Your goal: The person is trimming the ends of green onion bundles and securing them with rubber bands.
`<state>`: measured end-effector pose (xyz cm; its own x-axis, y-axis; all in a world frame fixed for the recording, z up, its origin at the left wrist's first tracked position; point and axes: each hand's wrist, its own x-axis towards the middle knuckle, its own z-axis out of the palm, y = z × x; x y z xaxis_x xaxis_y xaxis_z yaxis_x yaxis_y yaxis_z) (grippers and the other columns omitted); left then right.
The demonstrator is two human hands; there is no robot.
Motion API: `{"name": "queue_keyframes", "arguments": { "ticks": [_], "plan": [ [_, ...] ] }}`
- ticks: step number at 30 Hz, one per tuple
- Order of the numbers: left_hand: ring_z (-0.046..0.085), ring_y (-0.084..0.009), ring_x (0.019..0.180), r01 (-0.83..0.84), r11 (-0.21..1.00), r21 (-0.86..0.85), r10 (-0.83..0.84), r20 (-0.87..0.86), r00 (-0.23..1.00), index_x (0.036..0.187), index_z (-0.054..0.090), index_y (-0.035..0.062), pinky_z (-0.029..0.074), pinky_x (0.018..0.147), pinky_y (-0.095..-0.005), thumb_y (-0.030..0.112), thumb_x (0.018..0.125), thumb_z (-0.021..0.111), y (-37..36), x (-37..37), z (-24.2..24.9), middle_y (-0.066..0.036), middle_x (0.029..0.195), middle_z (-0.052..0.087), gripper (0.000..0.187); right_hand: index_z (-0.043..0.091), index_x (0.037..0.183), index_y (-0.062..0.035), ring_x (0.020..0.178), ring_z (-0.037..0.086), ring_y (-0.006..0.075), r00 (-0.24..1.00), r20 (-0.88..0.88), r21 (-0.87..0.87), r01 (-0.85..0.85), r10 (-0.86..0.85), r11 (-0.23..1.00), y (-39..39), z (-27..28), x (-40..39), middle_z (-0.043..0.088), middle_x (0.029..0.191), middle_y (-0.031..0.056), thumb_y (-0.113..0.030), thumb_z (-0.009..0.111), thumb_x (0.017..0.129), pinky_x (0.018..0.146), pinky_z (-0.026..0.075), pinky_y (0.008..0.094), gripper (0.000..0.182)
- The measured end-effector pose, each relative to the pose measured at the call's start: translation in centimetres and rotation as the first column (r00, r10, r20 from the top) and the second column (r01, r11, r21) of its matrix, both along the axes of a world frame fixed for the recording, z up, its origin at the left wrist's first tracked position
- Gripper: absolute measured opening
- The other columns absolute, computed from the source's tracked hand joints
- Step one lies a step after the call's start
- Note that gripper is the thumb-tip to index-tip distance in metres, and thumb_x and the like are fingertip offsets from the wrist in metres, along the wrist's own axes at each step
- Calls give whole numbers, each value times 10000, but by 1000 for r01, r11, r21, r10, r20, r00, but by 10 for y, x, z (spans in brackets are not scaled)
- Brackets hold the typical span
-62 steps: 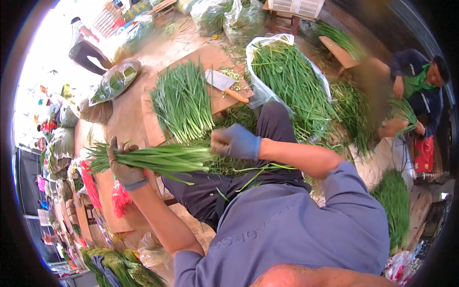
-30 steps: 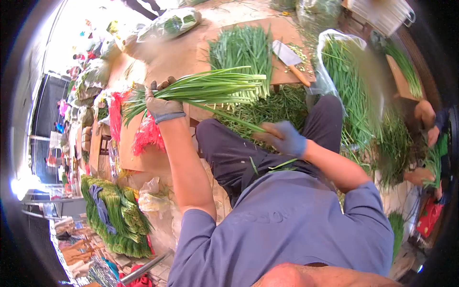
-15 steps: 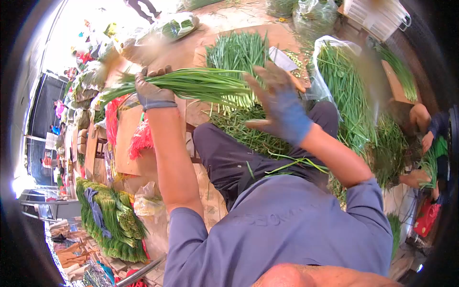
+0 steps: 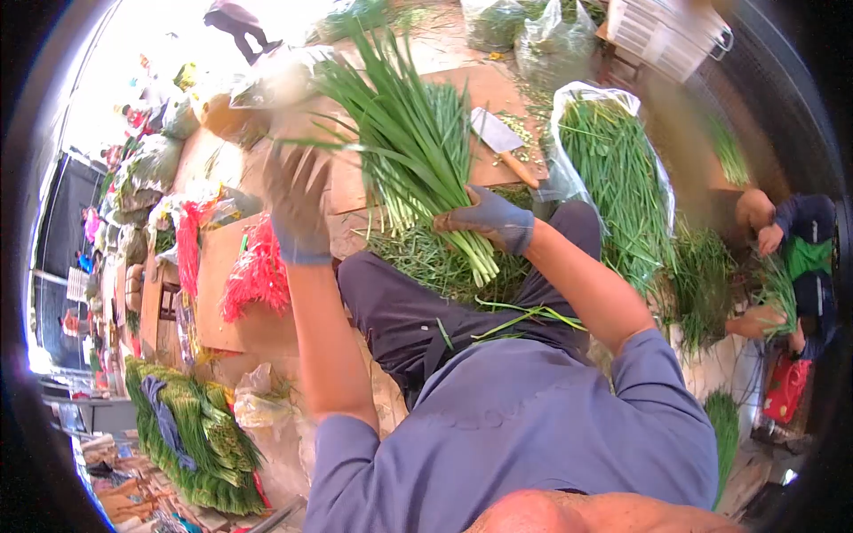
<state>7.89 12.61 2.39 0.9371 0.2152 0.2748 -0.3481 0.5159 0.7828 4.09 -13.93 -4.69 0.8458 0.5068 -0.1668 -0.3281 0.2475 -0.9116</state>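
My right hand (image 4: 493, 218), in a blue-and-grey glove, is wrapped round the pale stem ends of a bunch of garlic chives (image 4: 400, 124). The leaves fan out up and to the left. Beside the bunch, my left hand (image 4: 299, 200) is gloved too, its fingers spread and blurred, holding nothing. Under the held bunch lies a pile of garlic chives (image 4: 453, 120) on a brown board (image 4: 484, 84). A cleaver (image 4: 496, 131) with a wooden handle rests right of that pile, near chopped pale bits. Loose trimmings (image 4: 418, 258) lie between my knees.
An open plastic bag of chives (image 4: 609, 147) stands at right. A white crate (image 4: 662, 40) is at upper right. Red strings (image 4: 258, 271) hang at left, above stacked chive bundles (image 4: 191, 426). At far right another person's hand (image 4: 769, 240) is near greens.
The chives have passed from my left hand to my right, swinging from level to leaves-up. My left hand has opened. The whole view has shifted slightly.
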Motion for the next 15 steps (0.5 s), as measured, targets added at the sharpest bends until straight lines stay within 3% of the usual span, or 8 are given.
{"name": "queue_keyframes", "arguments": {
  "ticks": [1,2,4,7,9,11,14,15],
  "plan": [
    [583,-267,1121,-150,989,8,150,42,988,1331,508,61,495,974,-490,451,1000,458,16,-5,-35,-147,1142,606,514,524,1238,6,847,666,161,998,-62,52,12,-9,999,-6,5,-7,680,1024,97,-142,744,819,709,550,294,496],
    [597,-288,1096,43,998,-36,-48,-147,988,1301,533,49,488,983,-489,476,995,451,49,3,-93,-156,1089,618,531,534,1224,5,844,666,162,992,-122,104,21,-9,994,-11,6,-12,682,1010,99,-142,750,814,707,553,297,487],
    [618,-305,1068,366,930,-33,-352,-363,863,1291,529,8,505,938,-476,508,993,440,54,-19,-138,-177,1121,621,589,550,1197,3,804,666,158,994,-95,151,-36,51,988,-17,-7,-13,682,997,111,-144,753,811,674,557,298,460],
    [654,-284,979,719,695,24,-626,-473,620,1327,501,-12,517,877,-442,598,946,482,-14,-62,-126,-155,1229,620,719,575,1157,-9,736,657,146,986,-111,188,-102,124,977,-10,-13,-16,679,955,107,-152,750,814,619,552,297,411],
    [656,-302,989,669,735,108,-635,-235,736,1372,456,-7,492,937,-443,640,906,514,-52,-71,-105,-138,1242,621,798,586,1141,-20,687,643,136,979,-115,203,-145,171,968,-1,-5,-24,672,912,93,-192,734,833,585,544,290,383],
    [651,-313,1017,647,757,91,-642,-75,763,1419,392,2,462,995,-451,658,879,544,-64,-65,-85,-132,1241,624,863,591,1136,-34,636,625,128,971,-94,219,-195,219,956,9,10,-34,661,858,76,-267,706,865,555,532,279,376],
    [645,-306,1049,661,747,-77,-662,9,749,1476,290,16,428,1051,-477,621,875,580,-73,-52,-63,-136,1193,640,901,586,1145,-49,621,617,137,892,-172,295,-357,417,886,16,17,-47,641,805,61,-423,630,909,557,535,267,444],
    [651,-296,1035,644,754,-129,-647,22,762,1481,272,18,431,1050,-485,589,886,588,-79,-50,-55,-134,1161,650,884,561,1175,-48,604,608,134,870,-227,283,-370,437,885,21,13,-49,646,815,72,-549,516,944,547,529,257,553]
  ]
}}
